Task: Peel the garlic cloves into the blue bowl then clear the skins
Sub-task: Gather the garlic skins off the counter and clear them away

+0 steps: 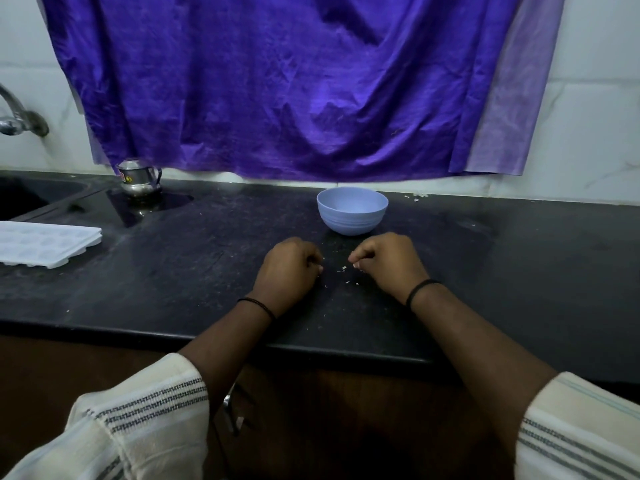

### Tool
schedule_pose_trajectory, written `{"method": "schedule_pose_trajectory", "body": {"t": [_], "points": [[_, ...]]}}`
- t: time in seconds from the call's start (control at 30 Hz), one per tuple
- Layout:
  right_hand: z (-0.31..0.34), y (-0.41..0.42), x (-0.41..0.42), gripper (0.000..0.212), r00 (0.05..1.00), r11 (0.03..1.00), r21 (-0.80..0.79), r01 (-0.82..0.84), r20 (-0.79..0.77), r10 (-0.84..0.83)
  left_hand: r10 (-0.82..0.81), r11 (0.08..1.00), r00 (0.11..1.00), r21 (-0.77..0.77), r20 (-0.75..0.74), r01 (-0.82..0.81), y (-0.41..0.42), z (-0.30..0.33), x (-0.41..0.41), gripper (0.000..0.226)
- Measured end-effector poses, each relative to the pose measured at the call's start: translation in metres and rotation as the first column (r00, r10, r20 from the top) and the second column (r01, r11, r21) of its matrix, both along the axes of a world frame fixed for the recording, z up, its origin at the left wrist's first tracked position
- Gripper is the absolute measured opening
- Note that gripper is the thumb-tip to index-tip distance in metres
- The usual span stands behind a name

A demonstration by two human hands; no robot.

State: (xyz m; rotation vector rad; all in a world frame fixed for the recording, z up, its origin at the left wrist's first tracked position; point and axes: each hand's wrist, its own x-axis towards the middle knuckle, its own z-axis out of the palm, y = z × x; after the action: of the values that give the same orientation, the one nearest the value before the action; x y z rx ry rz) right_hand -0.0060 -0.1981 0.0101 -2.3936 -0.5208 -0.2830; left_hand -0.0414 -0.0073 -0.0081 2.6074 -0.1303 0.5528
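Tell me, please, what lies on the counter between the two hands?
In the head view, only small garlic skin flakes lie on the black counter between left hand and right hand.

Purple cloth (277, 81) hangs on wall; steel pot (138, 178) by sink (31, 199); tap (17, 119); white tray (45, 242) on black counter (519, 271).

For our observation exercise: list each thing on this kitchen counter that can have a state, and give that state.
Round blue plastic bowl: upright, contents hidden.
Left hand: fingers curled, resting on counter.
Right hand: fingers curled, fingertips pinched together.
Pale garlic skin flakes: scattered between the hands.
Small steel lidded pot: upright, lid on.
White plastic moulded tray: lying flat.
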Motion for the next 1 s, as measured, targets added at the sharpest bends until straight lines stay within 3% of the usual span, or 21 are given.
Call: {"method": "schedule_pose_trajectory", "body": {"t": [0.1, 0.17, 0.27, 0.43, 0.63, 0.9, 0.93, 1.0], "points": [[-0.002, 0.006, 0.009, 0.018, 0.999, 0.998, -0.046, -0.039, -0.001, 0.039, 0.017, 1.0, 1.0, 0.025, -0.022, -0.017, 0.0, -0.001, -0.001, 0.017], [-0.002, 0.016, 0.012, 0.024, 0.993, 0.975, -0.196, -0.107, 0.028, 0.114, -0.009, 0.997, 0.999, 0.075, -0.041, 0.013, -0.002, -0.001, -0.002, 0.022], [0.001, 0.023, 0.01, 0.029, 0.973, 0.86, -0.476, -0.185, 0.037, 0.23, -0.043, 0.988, 0.998, 0.144, -0.049, 0.049, -0.003, -0.001, -0.004, 0.023], [0.0, 0.013, -0.002, 0.035, 0.949, 0.778, -0.583, -0.233, 0.038, 0.313, -0.061, 0.99, 0.995, 0.122, -0.079, 0.07, -0.005, 0.005, -0.008, 0.015], [0.003, 0.002, -0.014, 0.022, 0.939, 0.817, -0.499, -0.29, 0.016, 0.343, -0.122, 0.989, 0.981, 0.065, -0.148, 0.133, -0.01, 0.013, -0.015, 0.011], [0.006, 0.008, -0.014, 0.023, 0.97, 0.899, -0.389, -0.2, 0.049, 0.237, -0.132, 0.991, 0.981, -0.032, -0.141, 0.129, -0.015, 0.017, -0.005, 0.009], [0.005, 0.006, -0.011, 0.021, 0.981, 0.935, -0.316, -0.16, 0.056, 0.187, -0.137, 0.99, 0.979, -0.045, -0.151, 0.132, -0.015, 0.017, -0.004, 0.009], [0.004, -0.002, -0.007, 0.017, 0.998, 0.999, -0.002, -0.046, -0.038, 0.046, -0.132, 0.988, 0.976, -0.101, -0.171, 0.116, -0.013, 0.016, -0.003, 0.011]]}}
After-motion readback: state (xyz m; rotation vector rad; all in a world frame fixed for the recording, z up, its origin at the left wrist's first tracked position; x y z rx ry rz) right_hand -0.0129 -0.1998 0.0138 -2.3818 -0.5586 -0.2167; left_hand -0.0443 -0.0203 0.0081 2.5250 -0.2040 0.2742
